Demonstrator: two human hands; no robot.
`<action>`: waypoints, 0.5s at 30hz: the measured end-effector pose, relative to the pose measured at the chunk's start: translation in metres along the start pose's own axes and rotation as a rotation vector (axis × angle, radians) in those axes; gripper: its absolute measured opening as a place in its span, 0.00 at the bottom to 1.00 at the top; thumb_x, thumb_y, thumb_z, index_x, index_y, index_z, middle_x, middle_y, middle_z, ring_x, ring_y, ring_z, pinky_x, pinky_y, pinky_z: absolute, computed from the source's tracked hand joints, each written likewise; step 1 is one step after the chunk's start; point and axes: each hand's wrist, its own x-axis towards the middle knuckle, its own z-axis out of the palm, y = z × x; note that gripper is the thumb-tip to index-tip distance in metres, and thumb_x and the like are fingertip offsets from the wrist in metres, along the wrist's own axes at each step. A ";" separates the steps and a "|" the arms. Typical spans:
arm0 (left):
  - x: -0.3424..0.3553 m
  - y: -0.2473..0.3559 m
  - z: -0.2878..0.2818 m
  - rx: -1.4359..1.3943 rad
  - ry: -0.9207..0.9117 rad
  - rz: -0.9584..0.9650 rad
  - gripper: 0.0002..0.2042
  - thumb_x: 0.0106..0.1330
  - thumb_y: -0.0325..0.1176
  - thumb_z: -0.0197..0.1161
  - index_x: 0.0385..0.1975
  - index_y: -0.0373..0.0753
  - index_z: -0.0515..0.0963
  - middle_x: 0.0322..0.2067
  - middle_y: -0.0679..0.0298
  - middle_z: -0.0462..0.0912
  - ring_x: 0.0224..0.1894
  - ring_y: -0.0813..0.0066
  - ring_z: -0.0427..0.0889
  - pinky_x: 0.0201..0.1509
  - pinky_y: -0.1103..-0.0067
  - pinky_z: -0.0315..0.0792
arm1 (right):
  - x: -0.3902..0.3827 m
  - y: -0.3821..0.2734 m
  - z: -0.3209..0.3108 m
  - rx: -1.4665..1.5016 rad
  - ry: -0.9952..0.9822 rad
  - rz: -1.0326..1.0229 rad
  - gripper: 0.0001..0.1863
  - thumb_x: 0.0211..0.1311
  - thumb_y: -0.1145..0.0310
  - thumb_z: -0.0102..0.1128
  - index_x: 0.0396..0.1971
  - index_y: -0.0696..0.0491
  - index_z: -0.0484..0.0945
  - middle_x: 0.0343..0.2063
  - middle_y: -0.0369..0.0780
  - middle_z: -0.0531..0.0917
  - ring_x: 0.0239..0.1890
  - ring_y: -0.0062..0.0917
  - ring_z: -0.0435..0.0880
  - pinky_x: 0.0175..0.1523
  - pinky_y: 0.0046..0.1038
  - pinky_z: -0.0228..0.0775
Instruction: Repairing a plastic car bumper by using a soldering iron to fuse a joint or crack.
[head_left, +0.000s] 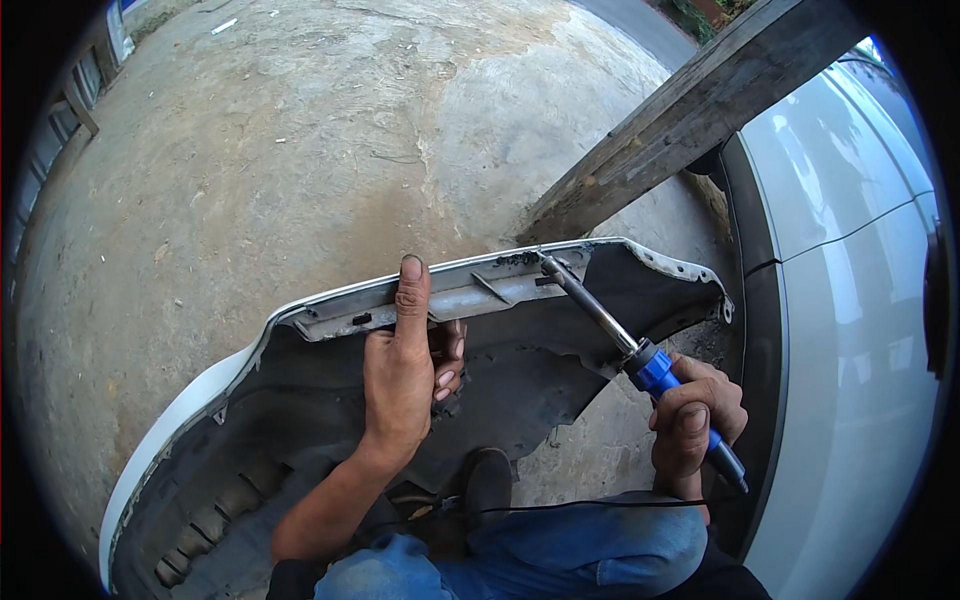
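A car bumper [470, 298], white along its outer edge and dark inside, stretches across in front of my legs. My left hand [402, 365] grips its upper flange near the middle, thumb pointing up along the white edge and fingers curled beneath. In my right hand [697, 408] is a soldering iron [600, 318] with a blue handle and a metal barrel. The iron's tip meets or nearly meets the bumper's upper edge, beside a dark, rough, melted-looking patch [518, 259]. Contact at the tip is too small to tell.
A wooden post [680, 120] rises just beyond the bumper at right. Close on the right stands a white car [845, 290]. The iron's black cord [590, 505] crosses my jeans. Rough concrete floor [330, 140] spreads out beyond the bumper.
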 end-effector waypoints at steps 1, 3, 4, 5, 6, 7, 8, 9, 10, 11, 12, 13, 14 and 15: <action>-0.001 0.000 0.000 0.012 -0.026 0.029 0.31 0.72 0.64 0.51 0.28 0.35 0.76 0.19 0.65 0.72 0.12 0.84 0.65 0.13 0.85 0.58 | 0.000 0.000 -0.001 -0.003 0.003 0.000 0.16 0.67 0.60 0.54 0.22 0.51 0.80 0.11 0.34 0.73 0.13 0.22 0.71 0.23 0.27 0.63; -0.001 -0.001 0.001 0.020 -0.069 0.069 0.31 0.72 0.63 0.51 0.31 0.33 0.77 0.22 0.61 0.76 0.13 0.81 0.68 0.14 0.83 0.64 | 0.000 0.000 -0.002 0.002 -0.008 0.000 0.16 0.67 0.60 0.54 0.22 0.52 0.80 0.11 0.34 0.74 0.13 0.22 0.71 0.23 0.27 0.63; 0.000 -0.002 0.002 0.027 -0.109 0.108 0.31 0.73 0.61 0.51 0.35 0.31 0.78 0.25 0.57 0.80 0.14 0.78 0.72 0.14 0.80 0.69 | 0.000 -0.001 -0.003 -0.001 -0.006 -0.001 0.16 0.67 0.60 0.54 0.22 0.52 0.80 0.11 0.34 0.74 0.13 0.22 0.71 0.23 0.27 0.63; 0.000 -0.004 0.000 0.030 -0.107 0.110 0.31 0.73 0.61 0.51 0.35 0.31 0.78 0.25 0.57 0.80 0.14 0.78 0.72 0.14 0.80 0.69 | 0.000 0.000 -0.002 -0.003 -0.002 -0.003 0.15 0.66 0.61 0.54 0.21 0.52 0.80 0.11 0.34 0.74 0.13 0.22 0.71 0.23 0.27 0.63; 0.000 -0.007 -0.003 0.024 -0.136 0.113 0.30 0.74 0.58 0.52 0.38 0.29 0.78 0.28 0.55 0.82 0.16 0.74 0.77 0.17 0.77 0.74 | -0.001 0.001 -0.001 -0.005 0.002 -0.005 0.15 0.66 0.61 0.54 0.21 0.52 0.80 0.11 0.34 0.74 0.13 0.22 0.70 0.23 0.27 0.63; 0.000 -0.008 -0.005 0.018 -0.165 0.116 0.28 0.75 0.54 0.53 0.41 0.27 0.78 0.31 0.53 0.84 0.19 0.69 0.81 0.20 0.73 0.80 | -0.001 0.001 0.000 -0.001 0.003 -0.006 0.15 0.66 0.61 0.54 0.21 0.52 0.80 0.11 0.34 0.74 0.13 0.22 0.70 0.23 0.27 0.63; 0.000 -0.008 -0.005 0.017 -0.167 0.116 0.28 0.75 0.54 0.53 0.41 0.27 0.78 0.31 0.53 0.84 0.19 0.69 0.81 0.20 0.73 0.80 | -0.001 0.001 -0.001 -0.005 0.001 -0.005 0.15 0.66 0.61 0.54 0.21 0.52 0.80 0.11 0.34 0.74 0.13 0.21 0.70 0.22 0.27 0.63; 0.000 -0.008 -0.005 -0.021 -0.226 0.123 0.25 0.75 0.50 0.54 0.41 0.27 0.78 0.33 0.52 0.84 0.24 0.64 0.85 0.25 0.70 0.83 | -0.001 0.001 -0.002 -0.009 -0.001 -0.005 0.15 0.66 0.61 0.54 0.21 0.52 0.80 0.11 0.34 0.74 0.13 0.21 0.70 0.22 0.27 0.62; 0.000 -0.008 -0.005 -0.059 -0.284 0.130 0.22 0.76 0.46 0.55 0.41 0.26 0.77 0.35 0.51 0.85 0.29 0.59 0.88 0.30 0.66 0.86 | -0.001 0.001 -0.002 -0.010 -0.001 -0.006 0.15 0.66 0.61 0.54 0.21 0.52 0.80 0.11 0.34 0.74 0.13 0.21 0.70 0.22 0.27 0.62; -0.001 -0.006 -0.004 -0.058 -0.284 0.131 0.22 0.76 0.46 0.55 0.41 0.26 0.77 0.35 0.51 0.85 0.29 0.59 0.88 0.30 0.66 0.86 | -0.001 0.001 -0.002 -0.012 0.001 -0.014 0.15 0.66 0.61 0.54 0.21 0.52 0.80 0.11 0.34 0.74 0.13 0.21 0.70 0.22 0.26 0.62; -0.002 -0.004 -0.004 -0.113 -0.324 0.101 0.20 0.76 0.43 0.55 0.43 0.26 0.77 0.38 0.49 0.85 0.36 0.56 0.88 0.38 0.64 0.85 | -0.001 0.001 -0.002 -0.014 0.002 -0.022 0.15 0.65 0.61 0.54 0.21 0.52 0.80 0.11 0.34 0.73 0.13 0.21 0.70 0.22 0.26 0.62; -0.002 -0.002 -0.004 -0.167 -0.364 0.071 0.18 0.76 0.39 0.55 0.45 0.26 0.77 0.41 0.48 0.85 0.42 0.53 0.88 0.46 0.63 0.85 | 0.000 0.001 -0.002 -0.013 0.003 -0.024 0.15 0.65 0.61 0.54 0.21 0.52 0.80 0.11 0.34 0.73 0.13 0.21 0.70 0.22 0.26 0.62; -0.002 -0.001 -0.002 -0.167 -0.365 0.071 0.18 0.76 0.39 0.55 0.45 0.26 0.77 0.41 0.48 0.85 0.42 0.53 0.88 0.46 0.63 0.85 | -0.001 0.002 -0.002 -0.012 0.003 -0.020 0.15 0.65 0.61 0.53 0.21 0.52 0.81 0.11 0.34 0.73 0.13 0.21 0.70 0.22 0.26 0.62; -0.003 0.000 0.000 -0.226 -0.388 0.039 0.18 0.76 0.38 0.54 0.48 0.25 0.77 0.44 0.46 0.84 0.48 0.52 0.86 0.51 0.62 0.83 | -0.001 0.002 -0.002 -0.010 0.003 -0.017 0.15 0.65 0.61 0.53 0.21 0.52 0.81 0.11 0.34 0.73 0.13 0.21 0.70 0.22 0.26 0.62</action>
